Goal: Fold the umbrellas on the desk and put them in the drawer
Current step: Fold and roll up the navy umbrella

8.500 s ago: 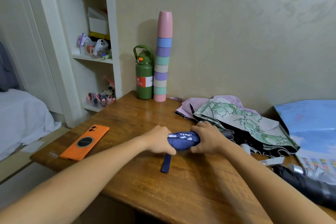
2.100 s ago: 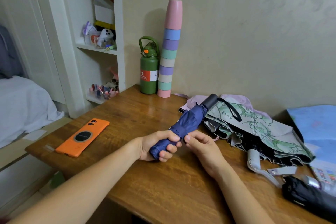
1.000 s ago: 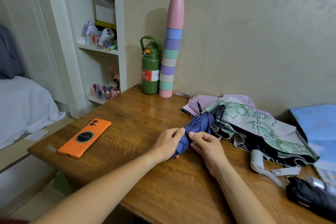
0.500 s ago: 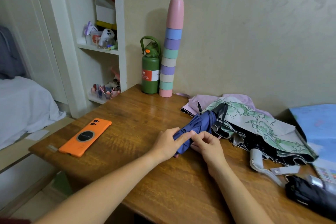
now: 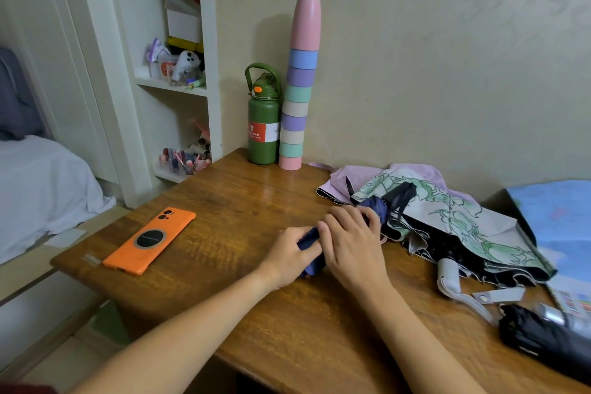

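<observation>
I see the navy umbrella [image 5: 374, 206] lying on the bench [image 5: 243, 201], long axis running away to the right. My left hand [image 5: 287, 260] grips its near end; my right hand [image 5: 350, 241], fingers curled, wraps the middle.

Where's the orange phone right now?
In the head view, the orange phone lies flat on the left part of the wooden desk, near its left edge, well left of the left hand.
</observation>
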